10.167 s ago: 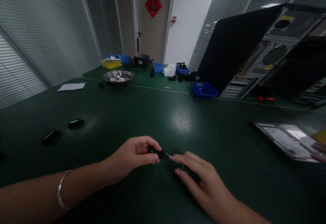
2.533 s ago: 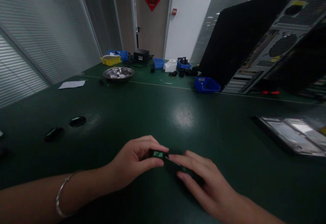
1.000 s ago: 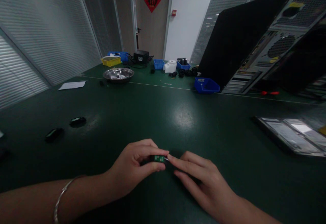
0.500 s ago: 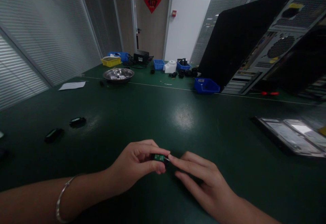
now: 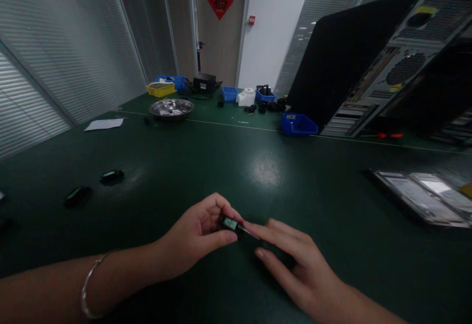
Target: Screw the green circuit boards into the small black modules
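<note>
My left hand (image 5: 202,235) pinches a small black device with a green circuit board (image 5: 230,223) between thumb and fingers, low over the table. My right hand (image 5: 295,255) is closed round a thin tool with a slim metal shaft (image 5: 249,232). The tool's rear part is dark and mostly hidden under my fingers, so its exact kind does not show. Its tip meets the right end of the device. Two similar black pieces, a nearer one (image 5: 77,195) and a farther one (image 5: 112,177), lie on the table to the left.
A dark green table (image 5: 206,162) spreads beneath my hands. Metal drives (image 5: 424,196) lie at the right, below a large computer case (image 5: 354,58). Farther back are a blue bin (image 5: 299,124), a steel bowl (image 5: 171,109), a yellow tray (image 5: 161,89) and white paper (image 5: 103,124).
My left fingers have shifted up and back, and the device has tilted so its board faces up more. More of the tool's metal shaft shows. My right hand has hardly moved.
</note>
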`<state>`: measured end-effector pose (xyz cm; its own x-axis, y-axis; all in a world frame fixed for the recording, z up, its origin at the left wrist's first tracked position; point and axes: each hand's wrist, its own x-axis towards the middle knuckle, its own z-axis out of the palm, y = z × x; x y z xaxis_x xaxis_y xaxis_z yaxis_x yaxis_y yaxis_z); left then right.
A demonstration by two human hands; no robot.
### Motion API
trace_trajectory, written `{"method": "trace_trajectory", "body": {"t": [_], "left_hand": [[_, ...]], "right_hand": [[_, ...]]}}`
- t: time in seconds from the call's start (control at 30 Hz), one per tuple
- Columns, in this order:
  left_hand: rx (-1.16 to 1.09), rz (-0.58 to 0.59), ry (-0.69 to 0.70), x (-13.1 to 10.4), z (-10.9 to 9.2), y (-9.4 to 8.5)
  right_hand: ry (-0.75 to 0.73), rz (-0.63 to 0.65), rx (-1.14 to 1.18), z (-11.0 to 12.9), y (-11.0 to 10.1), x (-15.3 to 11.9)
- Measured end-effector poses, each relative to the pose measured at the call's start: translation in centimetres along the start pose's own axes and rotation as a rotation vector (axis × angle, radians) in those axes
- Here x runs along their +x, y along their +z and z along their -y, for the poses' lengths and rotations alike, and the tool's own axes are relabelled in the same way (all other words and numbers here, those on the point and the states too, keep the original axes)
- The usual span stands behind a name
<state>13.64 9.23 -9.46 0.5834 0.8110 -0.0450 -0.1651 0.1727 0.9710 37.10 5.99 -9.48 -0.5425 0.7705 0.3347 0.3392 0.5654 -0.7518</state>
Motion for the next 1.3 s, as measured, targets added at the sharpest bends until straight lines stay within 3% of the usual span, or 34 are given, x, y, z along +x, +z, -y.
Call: {"method": "trace_trajectory", "body": {"t": [0.1,0.27,0.4,0.6,0.93,1.13,1.3], "left_hand": [[-0.022,0.017,0.036,0.1,0.2,-0.2],[-0.073,0.013,-0.027,0.1,0.2,-0.3],[-0.012,-0.007,0.041,0.0,-0.1,-0.2],[0.046,0.086,0.106,-0.2,-0.1,-0.2],[0.122,-0.011,0.118,0.3,0.1,-0.7],[0.107,-0.088,0.119,0.2,-0.1,-0.6],[0.251,-0.102,0.155,0.0,-0.4,-0.4]], "right_hand": [[-0.055,0.022,0.001,0.4,-0.2,-0.3],[-0.069,0.042,-0.037,0.3,-0.4,-0.8],[-0.059,0.058,-0.056,0.4,-0.4,-0.6],[-0.073,0.111,-0.043,0.8,-0.4,-0.1],[-0.023,-0.010,-0.043,0.1,-0.3,-0.3],[0.017,0.015,-0.008,0.1,-0.2,0.3],[0.044,0.056,0.032,-0.2,-0.1,0.3]]}}
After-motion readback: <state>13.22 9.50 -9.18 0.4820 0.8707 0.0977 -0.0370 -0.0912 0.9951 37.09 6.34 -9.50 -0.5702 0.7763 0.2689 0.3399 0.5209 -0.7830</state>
